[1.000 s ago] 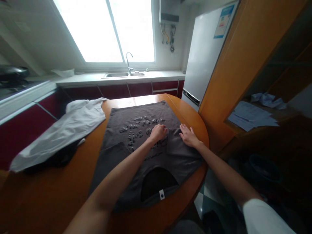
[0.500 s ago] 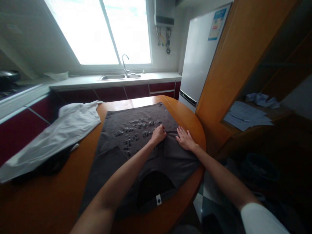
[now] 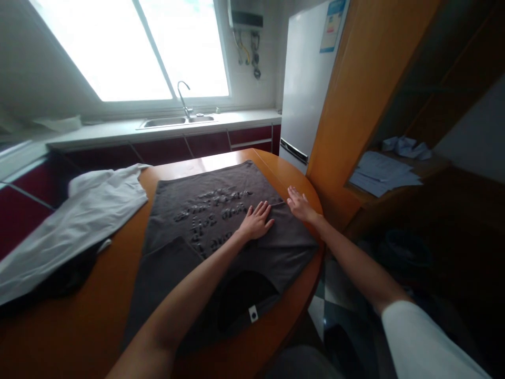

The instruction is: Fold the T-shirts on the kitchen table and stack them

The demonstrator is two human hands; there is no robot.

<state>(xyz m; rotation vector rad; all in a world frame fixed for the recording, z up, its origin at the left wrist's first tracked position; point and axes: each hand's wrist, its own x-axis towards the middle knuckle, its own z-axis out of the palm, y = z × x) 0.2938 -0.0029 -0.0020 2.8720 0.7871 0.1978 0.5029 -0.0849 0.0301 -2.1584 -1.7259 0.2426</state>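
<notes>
A dark grey T-shirt with raised black lettering lies spread on the wooden table, its neck opening and a white label towards me. Both sleeves are laid inward over the body of the shirt. My left hand rests flat on the fabric beside the lettering, fingers apart, at the edge of the right sleeve. At the shirt's right edge, my right hand is stretched out by the top of that sleeve. Neither hand grips anything.
White clothing lies at the table's left, over a black garment. Beyond the table stand a counter with a sink and a fridge. Papers lie on a shelf at right.
My left hand has let go of the sleeve edge and opened flat on the shirt. My right hand has shifted slightly outward to the shirt's edge. The camera view has turned a little right.
</notes>
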